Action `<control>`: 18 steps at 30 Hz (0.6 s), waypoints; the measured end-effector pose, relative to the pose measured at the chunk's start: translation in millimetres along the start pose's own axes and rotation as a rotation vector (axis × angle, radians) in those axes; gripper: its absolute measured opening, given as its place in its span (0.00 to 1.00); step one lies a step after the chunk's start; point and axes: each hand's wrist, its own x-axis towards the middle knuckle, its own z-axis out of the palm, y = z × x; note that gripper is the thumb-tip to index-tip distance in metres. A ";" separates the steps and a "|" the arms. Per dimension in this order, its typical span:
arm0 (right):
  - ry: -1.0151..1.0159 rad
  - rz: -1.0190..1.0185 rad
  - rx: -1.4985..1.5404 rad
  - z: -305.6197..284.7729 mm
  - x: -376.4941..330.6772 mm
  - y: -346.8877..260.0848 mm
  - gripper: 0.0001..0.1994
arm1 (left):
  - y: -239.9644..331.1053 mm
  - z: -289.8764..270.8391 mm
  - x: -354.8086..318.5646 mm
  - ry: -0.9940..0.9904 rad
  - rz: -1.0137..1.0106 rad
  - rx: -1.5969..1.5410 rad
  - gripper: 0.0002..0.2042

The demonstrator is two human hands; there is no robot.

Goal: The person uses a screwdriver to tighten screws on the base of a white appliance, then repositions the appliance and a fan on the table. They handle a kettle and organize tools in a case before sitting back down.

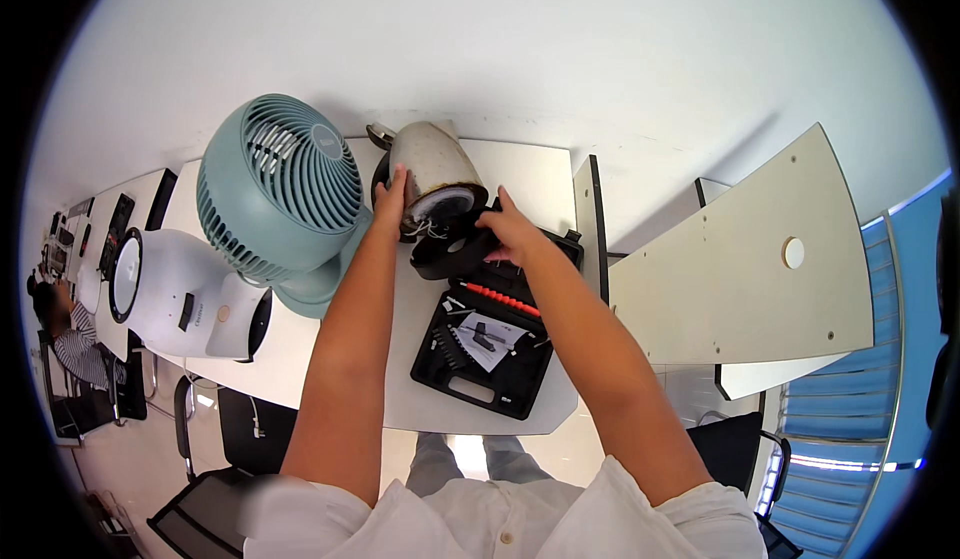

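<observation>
A metal electric kettle lies tipped on the white table, its underside with loose wires facing me. My left hand grips the kettle's left side near the bottom rim. My right hand holds the black round base cover just under the kettle's open bottom. An open black tool case with a red-handled tool and a paper sheet lies right below my right hand.
A teal desk fan stands left of the kettle, and a white rounded appliance lies further left. A beige board leans at the right. Black chairs stand under the table's edge. Another person sits at far left.
</observation>
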 end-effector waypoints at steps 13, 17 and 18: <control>-0.009 -0.095 -0.051 16.1 13.8 -14.8 0.38 | 12.3 -8.3 -4.4 -0.164 0.032 -0.068 0.51; 0.031 -0.240 0.130 -7.0 4.5 -0.3 0.36 | 44.4 23.5 -58.3 -0.114 0.226 -0.051 0.48; 0.028 -0.250 0.118 -11.1 -0.8 1.1 0.36 | 46.9 23.6 -62.9 -0.119 0.285 -0.055 0.48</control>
